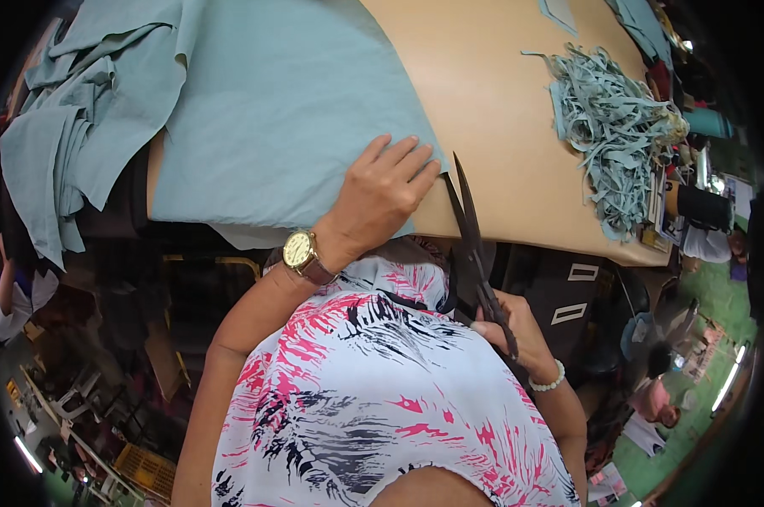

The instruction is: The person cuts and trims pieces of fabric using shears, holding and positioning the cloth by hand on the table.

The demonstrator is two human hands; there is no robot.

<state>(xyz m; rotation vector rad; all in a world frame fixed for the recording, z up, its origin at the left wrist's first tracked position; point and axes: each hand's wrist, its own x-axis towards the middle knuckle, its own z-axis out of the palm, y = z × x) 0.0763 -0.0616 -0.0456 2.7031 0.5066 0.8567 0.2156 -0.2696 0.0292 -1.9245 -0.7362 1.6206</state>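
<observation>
A pale blue-green cloth [289, 101] lies spread over the tan tabletop, its right edge running in a curve. My left hand [382, 190] rests flat on the cloth near its right front corner, fingers stretched out. In my right hand [521, 329] is a pair of large dark scissors [475, 245], gripped by the handles just off the table's front edge. Their blades stand slightly apart and point away from me, with the tips beside the cloth's right corner. The lower handle is partly hidden by my fingers.
Loose folds of the same cloth [61, 160] hang over the table's left front edge. A heap of thin fabric strips [606, 135] lies on the right of the tan tabletop [483, 101]. Beyond it are a teal cylinder [708, 123] and clutter. Other people sit in the background.
</observation>
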